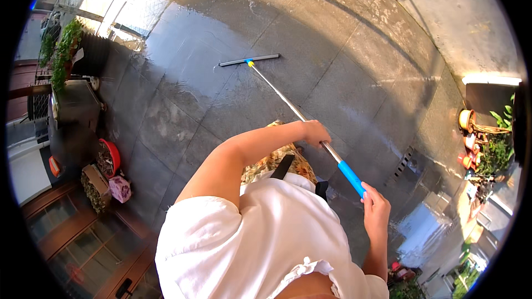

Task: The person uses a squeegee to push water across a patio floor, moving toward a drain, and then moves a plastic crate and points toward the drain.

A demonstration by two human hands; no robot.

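A long-handled floor squeegee slants across the view, from its wide blade on the wet tiles up to the blue grip at my right side. My left hand is closed around the silver pole, just below the blue grip. At the upper end of the grip, my right hand is wrapped over the handle. The grey blade lies flat on the floor ahead of me, joined to the pole by a blue and yellow piece.
Wet grey floor tiles shine around the blade. A drain grate is set in the floor at right. Potted plants line the right wall. On the left stand a leafy plant, a red basin and a cardboard box.
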